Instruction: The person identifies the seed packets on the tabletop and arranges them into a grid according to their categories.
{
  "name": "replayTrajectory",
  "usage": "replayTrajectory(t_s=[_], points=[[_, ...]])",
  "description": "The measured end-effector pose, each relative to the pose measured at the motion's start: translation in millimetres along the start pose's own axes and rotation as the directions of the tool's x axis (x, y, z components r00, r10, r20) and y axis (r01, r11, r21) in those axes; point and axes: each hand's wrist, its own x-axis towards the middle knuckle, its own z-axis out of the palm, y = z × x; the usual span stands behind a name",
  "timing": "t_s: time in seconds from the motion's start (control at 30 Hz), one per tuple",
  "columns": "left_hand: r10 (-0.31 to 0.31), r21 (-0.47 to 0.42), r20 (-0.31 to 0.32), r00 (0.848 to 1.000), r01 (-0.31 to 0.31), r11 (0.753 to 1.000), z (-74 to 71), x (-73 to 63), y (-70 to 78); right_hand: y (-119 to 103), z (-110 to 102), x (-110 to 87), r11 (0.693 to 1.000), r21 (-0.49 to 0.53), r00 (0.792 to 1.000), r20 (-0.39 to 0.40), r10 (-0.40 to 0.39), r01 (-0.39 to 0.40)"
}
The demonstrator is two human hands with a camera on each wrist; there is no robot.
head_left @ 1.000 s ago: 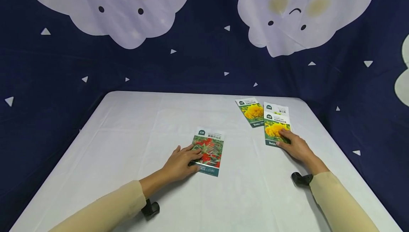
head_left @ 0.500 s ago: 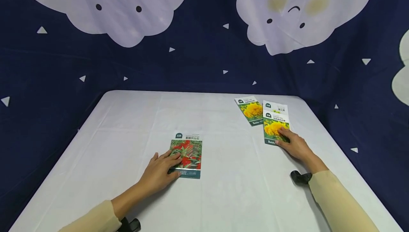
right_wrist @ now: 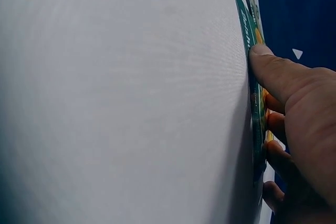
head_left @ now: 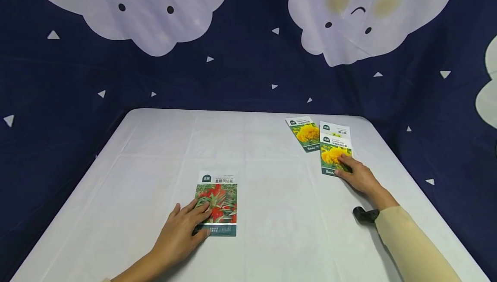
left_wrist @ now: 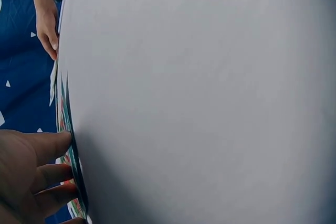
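Observation:
My left hand (head_left: 176,234) rests on a seed packet (head_left: 225,204) with red flowers, which lies flat left of the table's middle. Its fingers lie extended over the packet's left side, thumb at the lower green band. The left wrist view catches that packet's edge (left_wrist: 79,182) under the fingertips. On the right, my right hand (head_left: 361,178) touches the lower right part of a yellow-flower seed packet (head_left: 331,152), fingers relaxed on its face. In the right wrist view the thumb presses this packet's green bottom band (right_wrist: 257,114).
Partly under the yellow-flower packet lies another seed packet (head_left: 338,128), only its top showing. A further yellow-flower packet (head_left: 308,133) lies tilted just to the left. A white cloth covers the table (head_left: 279,213); behind hangs a dark blue curtain (head_left: 248,83) with clouds.
My left hand has slid the red-flower packet leftward and closer to me, and the packet now lies straighter. My right hand and the yellow-flower packets have stayed in place.

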Motion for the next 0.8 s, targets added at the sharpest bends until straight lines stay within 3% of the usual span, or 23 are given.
replayTrajectory(t_s=[0.3,0.8], points=[[-0.015,0.025,-0.005,1.0,0.015,1.0,1.1,-15.7,5.6,-0.2,0.0,-0.8,1.0,-0.003,1.0,-0.003,-0.008,0.008],[-0.028,0.018,-0.048,0.998,0.029,0.999,6.9,-18.6,6.9,2.7,1.1,-0.2,1.0,0.002,1.0,-0.01,-0.016,0.016]])
